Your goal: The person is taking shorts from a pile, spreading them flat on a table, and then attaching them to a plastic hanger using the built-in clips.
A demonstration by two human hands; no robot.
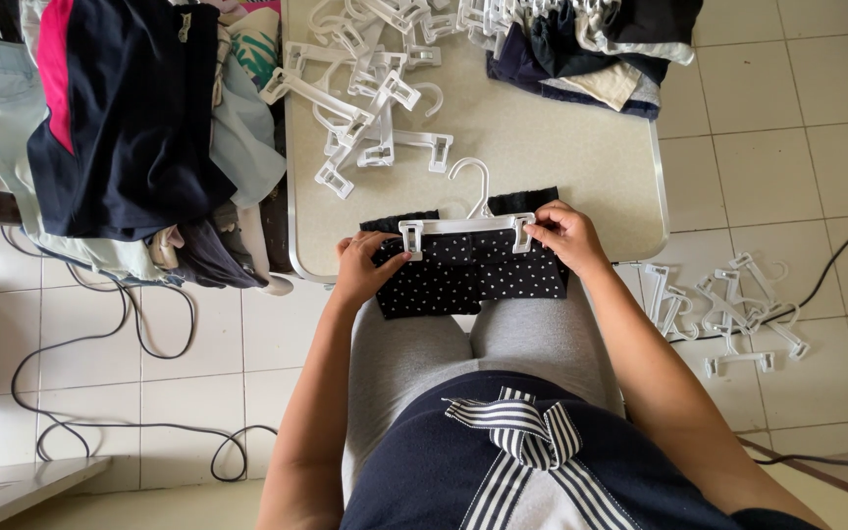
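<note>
Head view shows your left hand [365, 267] and right hand [563, 236] pinching the white clip hanger [465, 226] onto the dotted black garment [468, 275] at the table [581, 157] edge, both clips apparently seated, loose hangers [365, 88] waiting.

A pale table [581, 167] stands on white floor tiles [787, 147] in daylight.

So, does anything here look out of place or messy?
Yes: several white clip hangers lie scattered on the tiled floor right of the table, while the rest sit heaped on the tabletop. Cables also trail loosely across the floor on the left.
</note>
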